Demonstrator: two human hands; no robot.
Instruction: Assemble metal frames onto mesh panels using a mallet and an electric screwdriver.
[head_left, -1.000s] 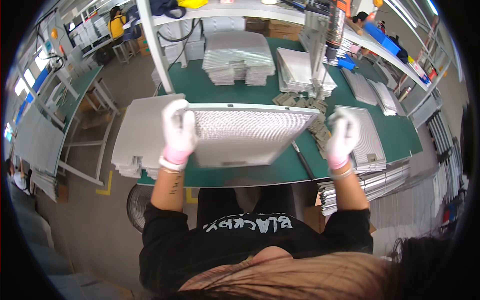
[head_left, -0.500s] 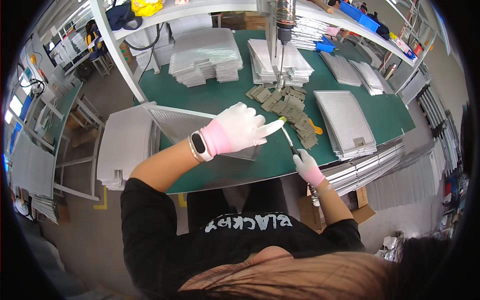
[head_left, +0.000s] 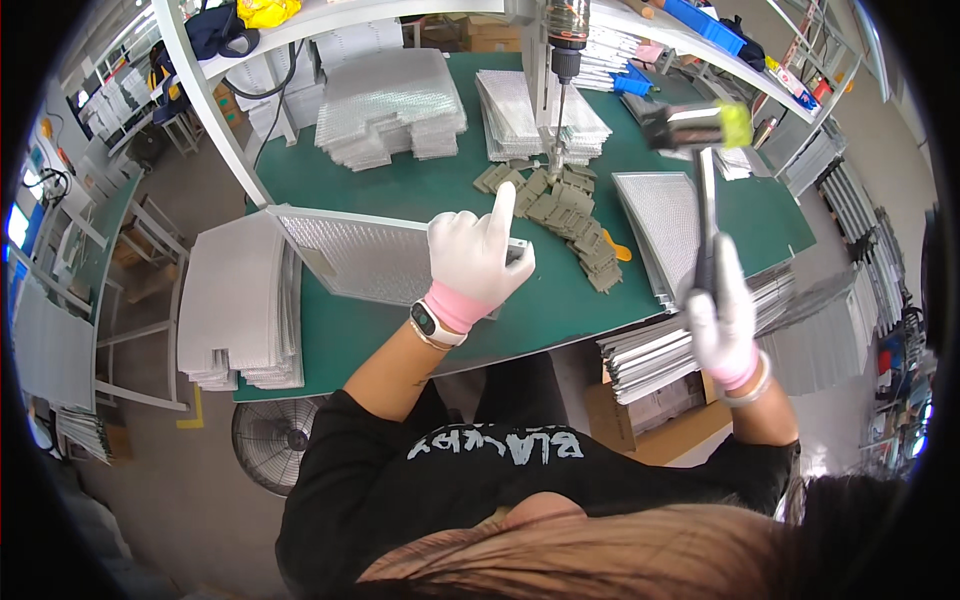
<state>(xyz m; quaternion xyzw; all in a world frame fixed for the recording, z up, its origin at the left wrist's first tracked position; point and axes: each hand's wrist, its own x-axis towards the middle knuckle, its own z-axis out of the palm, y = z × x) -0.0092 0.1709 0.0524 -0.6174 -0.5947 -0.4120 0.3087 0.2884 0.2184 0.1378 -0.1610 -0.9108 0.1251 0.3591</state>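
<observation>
My left hand (head_left: 467,255), in a white glove with a pink cuff, is at the right end of a white-framed mesh panel (head_left: 370,262) standing on edge. Its other fingers curl at the frame's top edge, while the index finger points up and the thumb sticks out by the corner. Wrapped round the dark handle of a mallet (head_left: 706,190), my gloved right hand (head_left: 722,318) holds it raised at the right. The mallet's black and yellow-green head is blurred. Grey-green plastic clips (head_left: 565,215) lie in a heap beyond my left hand, an orange piece (head_left: 618,246) beside them.
Stacked panels stand at the left (head_left: 240,290), back left (head_left: 390,100), back middle (head_left: 510,105) and right (head_left: 650,215) of the green table (head_left: 400,360). A power screwdriver (head_left: 567,40) hangs over the clips. Below are a floor fan (head_left: 275,440) and a cardboard box (head_left: 670,430).
My right hand has swung the mallet up and to the right. My left hand has drawn back toward me, its index finger turning from rightward to upward.
</observation>
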